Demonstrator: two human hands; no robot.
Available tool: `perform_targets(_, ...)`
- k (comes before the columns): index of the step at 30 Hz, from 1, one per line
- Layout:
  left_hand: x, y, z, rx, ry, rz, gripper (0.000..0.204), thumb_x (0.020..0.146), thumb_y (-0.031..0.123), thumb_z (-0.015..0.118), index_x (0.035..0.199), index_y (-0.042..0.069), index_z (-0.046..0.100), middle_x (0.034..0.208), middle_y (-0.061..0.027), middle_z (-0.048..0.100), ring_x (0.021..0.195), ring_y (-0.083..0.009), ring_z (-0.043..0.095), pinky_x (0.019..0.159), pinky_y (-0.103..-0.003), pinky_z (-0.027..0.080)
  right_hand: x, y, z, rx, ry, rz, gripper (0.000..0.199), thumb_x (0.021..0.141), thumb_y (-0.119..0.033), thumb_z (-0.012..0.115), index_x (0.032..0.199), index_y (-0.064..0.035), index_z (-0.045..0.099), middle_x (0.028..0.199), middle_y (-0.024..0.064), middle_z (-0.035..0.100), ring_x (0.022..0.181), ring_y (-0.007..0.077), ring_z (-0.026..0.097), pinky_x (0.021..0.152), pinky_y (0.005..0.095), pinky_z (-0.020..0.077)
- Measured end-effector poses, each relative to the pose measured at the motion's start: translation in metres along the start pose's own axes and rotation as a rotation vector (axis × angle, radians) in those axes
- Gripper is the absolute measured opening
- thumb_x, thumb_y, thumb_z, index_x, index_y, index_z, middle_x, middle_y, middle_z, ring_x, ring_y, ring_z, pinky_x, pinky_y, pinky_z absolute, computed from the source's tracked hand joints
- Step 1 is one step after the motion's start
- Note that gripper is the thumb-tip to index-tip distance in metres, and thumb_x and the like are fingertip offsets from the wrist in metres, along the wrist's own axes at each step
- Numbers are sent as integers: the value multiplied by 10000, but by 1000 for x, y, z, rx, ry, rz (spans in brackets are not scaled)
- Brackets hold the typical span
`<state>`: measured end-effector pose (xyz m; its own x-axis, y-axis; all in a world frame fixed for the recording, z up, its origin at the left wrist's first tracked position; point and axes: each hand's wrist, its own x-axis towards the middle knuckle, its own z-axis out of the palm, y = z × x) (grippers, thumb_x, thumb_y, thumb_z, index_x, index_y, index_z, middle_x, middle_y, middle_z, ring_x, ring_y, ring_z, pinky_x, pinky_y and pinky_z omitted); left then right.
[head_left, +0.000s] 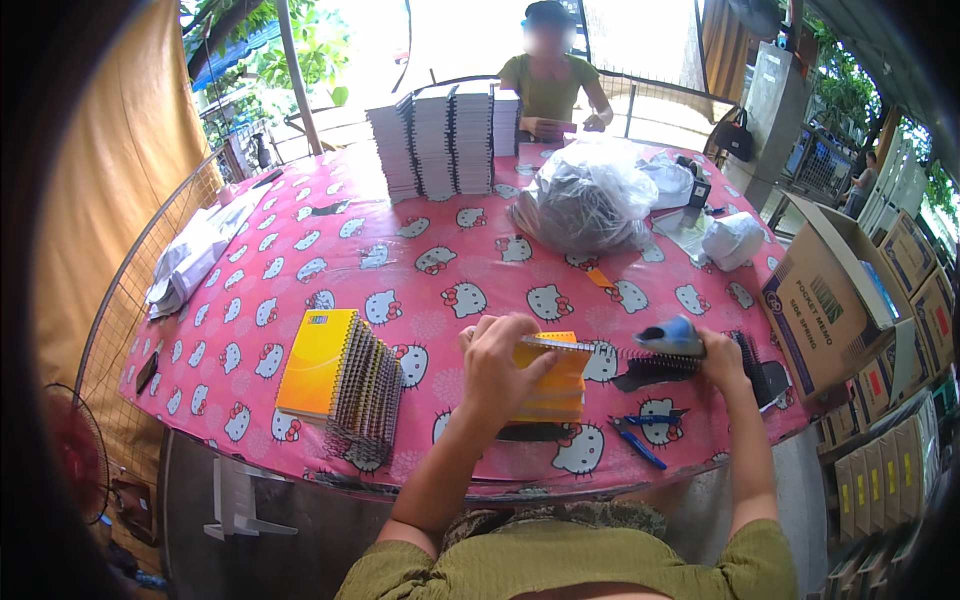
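Note:
My left hand [495, 365] is closed on a small notebook [556, 346], thumb and fingers pinching its edge above a yellow-orange pile of notebooks [553, 397]. A dark spiral coil [655, 361] stretches from beside that notebook toward my right hand [722, 360], whose fingers are closed at the coil's far end. Just above the coil is a blue-grey, hollow-looking piece [672, 335]; its kind is unclear. Blue-handled pliers [640, 440] lie on the table in front of my hands. To the left stands a stack of yellow spiral notebooks [330, 370].
Tall stacks of white-paged pads [432, 143] stand at the far side, near a person [555, 85]. A big plastic bag [585, 200] holds dark contents. An open cardboard box [835, 300] is at the right edge of the pink table cover [340, 255]. White cloth [200, 250] lies left.

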<state>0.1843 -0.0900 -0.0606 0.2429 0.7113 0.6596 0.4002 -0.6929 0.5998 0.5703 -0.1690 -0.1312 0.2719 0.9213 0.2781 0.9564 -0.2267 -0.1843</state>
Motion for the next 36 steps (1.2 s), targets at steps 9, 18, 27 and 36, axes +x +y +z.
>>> perform_targets(9, 2, -4, -4, 60, -113, 86, 234, 709, 203, 780, 886, 109, 661, 850, 0, 635, 900, -212, 562, 862, -376, 359, 36, -88, -2, -239, -303, -250, 498, 692, -247, 728, 1073, -25, 497, 997, 189, 644, 1039, 355, 593, 827, 449, 490)
perform_targets(18, 6, 3, -2, -18, -106, -98, 307, 683, 198, 799, 903, 94, 612, 883, -23, 630, 934, -225, 560, 878, -389, 352, 56, -94, -24, 466, -59, -292, 481, 697, -54, 659, 1136, -7, 470, 961, 157, 645, 855, 285, 650, 707, 395, 528)
perform_targets(27, 4, -2, 3, 52, -81, 42, 280, 640, 182, 823, 846, 92, 655, 865, -31, 656, 876, -226, 589, 864, -383, 403, 64, -131, -50, 1170, -257, -530, 361, 688, -4, 674, 1037, -27, 583, 908, 100, 644, 864, 196, 644, 724, 316, 535)
perform_targets(36, 8, 0, -9, -3, -77, -35, 346, 657, 108, 804, 961, 68, 644, 975, -68, 605, 992, -255, 562, 908, -402, 416, 48, -174, -76, 1490, -446, -375, 459, 616, 14, 689, 1058, -31, 570, 883, 33, 638, 815, 95, 597, 702, 266, 497)
